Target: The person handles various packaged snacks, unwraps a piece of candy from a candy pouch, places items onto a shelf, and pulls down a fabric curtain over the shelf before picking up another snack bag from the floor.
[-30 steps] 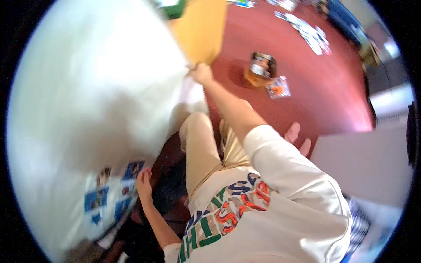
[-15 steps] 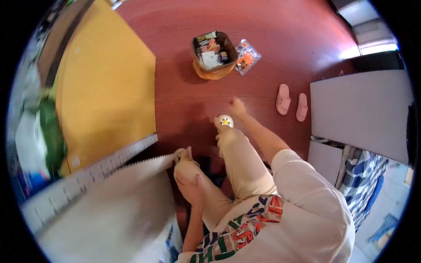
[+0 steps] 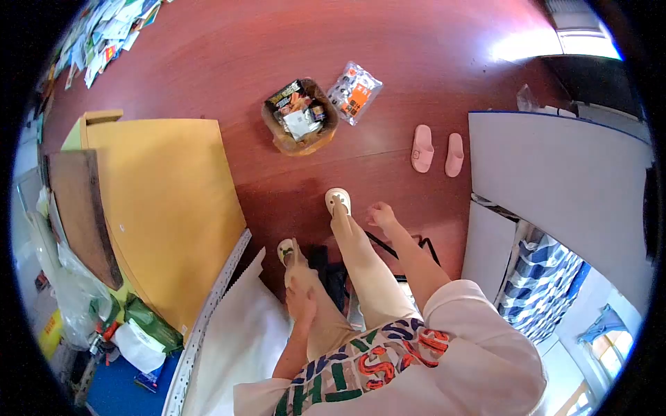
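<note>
My left hand (image 3: 300,303) lies flat on my beige trouser leg (image 3: 320,326), its fingers stretched out and holding nothing. My right hand (image 3: 379,215) is in the air beside my other leg, above the red floor, with its fingers curled in and nothing visible in them. My feet wear white clogs (image 3: 338,200). Ahead of my feet is a bin (image 3: 309,142) with a bag liner, filled with packaging and a white paper. Right beside it on the floor lies a clear and orange plastic wrapper (image 3: 354,93).
Pink slippers (image 3: 422,149) lie to the right, near a pale cabinet (image 3: 555,166). A yellow wooden panel (image 3: 166,201) stands left, with bags (image 3: 149,347) behind it. Papers (image 3: 111,35) are heaped at far left. A black metal frame (image 3: 431,251) is by my right arm.
My view has shifted, so the bin and slippers appear further left and the paper heap has come into sight. My right hand has drawn back closer to my body. My left hand stays on my leg.
</note>
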Available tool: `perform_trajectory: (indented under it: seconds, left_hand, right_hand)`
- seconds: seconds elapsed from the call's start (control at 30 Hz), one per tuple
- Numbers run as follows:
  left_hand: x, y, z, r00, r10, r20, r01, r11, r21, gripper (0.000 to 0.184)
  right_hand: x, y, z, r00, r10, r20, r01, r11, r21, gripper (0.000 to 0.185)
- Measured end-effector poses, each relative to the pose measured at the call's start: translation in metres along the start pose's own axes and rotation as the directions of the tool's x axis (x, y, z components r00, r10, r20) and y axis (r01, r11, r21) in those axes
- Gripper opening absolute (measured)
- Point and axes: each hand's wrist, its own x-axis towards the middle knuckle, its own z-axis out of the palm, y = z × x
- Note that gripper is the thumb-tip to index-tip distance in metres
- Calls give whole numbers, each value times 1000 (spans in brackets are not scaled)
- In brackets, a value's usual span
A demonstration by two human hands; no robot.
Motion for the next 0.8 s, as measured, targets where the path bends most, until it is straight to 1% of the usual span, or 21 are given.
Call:
perform_trajectory:
  seconds: [0.03, 0.1, 0.13, 0.17, 0.2, 0.23, 0.27, 0.3, 0.33, 0.37, 0.4, 0.43, 0.47, 0.5, 0.53, 0.6, 0.63, 0.67, 0.7, 0.73, 0.8]
  left_hand:
    - [1, 18, -16, 1000, -2, 9, 2, 1000, 8, 76]
    - [10, 56, -43, 990, 111, -82, -104, 991, 85, 72]
    - [19, 65, -46, 976, 176, -128, -162, 980, 119, 68]
    - [27, 78, -56, 978, 173, -118, -159, 979, 125, 68]
    - [33, 93, -68, 980, 187, -72, -178, 977, 116, 67]
    - [40, 104, -75, 980, 200, -25, -196, 975, 103, 67]
    - [52, 108, -76, 977, 211, 23, -212, 975, 71, 66]
    - [63, 114, -76, 977, 212, 35, -214, 974, 76, 66]
    - [76, 120, -75, 969, 188, 160, -194, 981, 23, 66]
    - [89, 128, -75, 945, 168, 282, -168, 985, -25, 66]
    - [96, 136, -70, 957, 165, 237, -189, 979, 80, 67]
    - [99, 138, -67, 954, 161, 251, -189, 978, 88, 67]
    - [99, 155, -81, 958, 163, 235, -194, 975, 112, 68]
    - [109, 167, -89, 963, 167, 213, -198, 971, 136, 68]
    - [118, 166, -87, 964, 156, 215, -189, 972, 142, 68]
    - [128, 159, -82, 946, 286, 152, -302, 949, 94, 68]
    - [132, 162, -80, 948, 279, 156, -296, 950, 100, 68]
    - [130, 177, -93, 954, 280, 112, -291, 951, 108, 68]
    - [135, 192, -93, 963, 264, 58, -269, 956, 116, 67]
    - [147, 200, -87, 966, 251, 69, -258, 958, 125, 67]
    - [160, 210, -87, 982, 170, 81, -179, 977, 113, 68]
  right_hand:
    - [-2, -8, -8, 1000, 12, -1, -12, 1000, 4, 18]
    - [6, -24, -28, 999, -31, 21, 33, 994, -103, 17]
    - [9, -33, -36, 1000, -20, 22, 22, 995, -100, 17]
    - [7, -52, -45, 999, -15, -32, 13, 997, -79, 17]
    - [12, -62, -53, 996, -10, -86, 5, 998, -59, 17]
    - [17, -72, -59, 996, 2, -88, -8, 998, -61, 17]
    - [24, -79, -67, 994, -32, -100, 27, 998, -52, 17]
    - [31, -85, -72, 991, -68, -115, 64, 997, -41, 16]
    - [38, -90, -77, 991, -59, -120, 55, 998, -36, 16]
    - [43, -99, -79, 990, -47, -137, 48, 999, 9, 16]
    - [51, -106, -79, 988, -31, -154, 41, 997, 59, 16]
    - [57, -109, -77, 988, -15, -157, 25, 998, 64, 16]
    - [70, -112, -74, 985, -28, -170, 32, 999, 18, 16]
    - [93, -114, -71, 983, -47, -179, 43, 999, -27, 17]
    - [120, -117, -65, 985, -40, -170, 36, 999, -26, 17]
    - [187, -114, -51, 994, -88, -64, 79, 989, -123, 19]
    - [218, -116, -41, 989, -102, -112, 88, 989, -117, 23]
    - [238, -127, -25, 981, -108, -163, 91, 990, -110, 27]
    - [269, -145, -6, 988, -58, -140, 59, 998, 5, 31]
    - [303, -157, 8, 992, -4, -124, 19, 992, 123, 35]
    - [382, -139, 24, 992, -62, -111, 73, 992, 100, 44]
